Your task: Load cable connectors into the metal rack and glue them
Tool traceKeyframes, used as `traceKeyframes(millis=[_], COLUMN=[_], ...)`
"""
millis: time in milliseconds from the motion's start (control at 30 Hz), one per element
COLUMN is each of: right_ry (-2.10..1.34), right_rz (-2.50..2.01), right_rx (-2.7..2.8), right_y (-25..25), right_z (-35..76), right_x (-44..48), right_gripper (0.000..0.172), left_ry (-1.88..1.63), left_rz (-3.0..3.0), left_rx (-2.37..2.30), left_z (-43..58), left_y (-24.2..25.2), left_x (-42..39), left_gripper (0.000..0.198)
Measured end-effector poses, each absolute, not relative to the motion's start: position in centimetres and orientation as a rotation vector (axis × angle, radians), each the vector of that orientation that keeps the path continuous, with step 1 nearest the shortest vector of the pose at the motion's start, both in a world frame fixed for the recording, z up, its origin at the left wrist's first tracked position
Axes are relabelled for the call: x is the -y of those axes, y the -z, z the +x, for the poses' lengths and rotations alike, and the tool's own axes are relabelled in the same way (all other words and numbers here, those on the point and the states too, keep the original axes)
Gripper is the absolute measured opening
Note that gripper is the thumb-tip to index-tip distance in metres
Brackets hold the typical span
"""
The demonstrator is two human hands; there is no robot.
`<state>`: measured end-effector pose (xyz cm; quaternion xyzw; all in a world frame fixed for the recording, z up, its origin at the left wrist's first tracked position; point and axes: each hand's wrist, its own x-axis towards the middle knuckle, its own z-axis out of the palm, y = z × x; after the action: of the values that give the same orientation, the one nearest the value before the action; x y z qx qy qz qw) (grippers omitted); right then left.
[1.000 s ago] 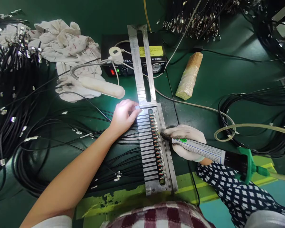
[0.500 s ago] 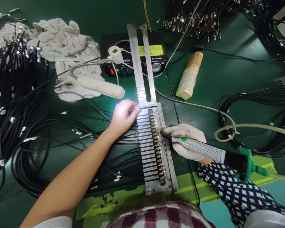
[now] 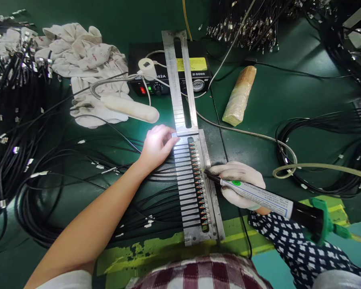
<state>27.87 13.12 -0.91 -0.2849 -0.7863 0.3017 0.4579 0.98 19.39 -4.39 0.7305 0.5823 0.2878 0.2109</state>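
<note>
A metal fixture [image 3: 190, 233] lies lengthwise in front of me, with several black cables [image 3: 165, 174] set side by side in its slots. Their stripped ends and connectors form a row along its right part. My bare left hand [image 3: 159, 145] pinches the fixture's upper left edge between thumb and fingers. In a white glove, my right hand [image 3: 242, 180] is closed round a black syringe [image 3: 258, 196] with a white label and a green cap. The syringe's tip is near the right side of the connector row; whether it touches cannot be made out.
Behind the fixture is a black dispenser box [image 3: 159, 86] under an empty slotted metal frame [image 3: 173, 76]. A white lamp [image 3: 132, 109] shines at its left, near crumpled gloves [image 3: 78, 52]. A wrapped block [image 3: 240, 96] lies right. Cable bundles [image 3: 15, 96] flank both sides.
My right hand and the syringe have moved slightly right and toward me, the tip shifting away from the connectors. My left hand has stayed at the fixture's edge.
</note>
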Motion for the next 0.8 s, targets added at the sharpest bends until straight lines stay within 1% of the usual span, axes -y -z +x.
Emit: traceKeyframes(millis=[167,567,800], right_ry=[-0.808,-0.797,-0.781], right_rz=[-0.685,-0.685,-0.672], right_rx=[1.929,1.920,1.918], right_y=[1.65,1.73,1.41], right_z=[27.87,27.72,27.68], right_x=[-13.07,-13.29,-13.13], right_gripper=[0.021,0.021,0.018], left_ry=[-0.796,-0.828,-0.784], left_rz=[2.028,2.030,2.023], left_rx=[-1.617,-1.599,-1.626], left_z=[0.95,0.91,0.83], left_y=[4.36,4.41,4.50], left_x=[-19.36,-19.37,-19.40], left_gripper=[0.015,0.015,0.016])
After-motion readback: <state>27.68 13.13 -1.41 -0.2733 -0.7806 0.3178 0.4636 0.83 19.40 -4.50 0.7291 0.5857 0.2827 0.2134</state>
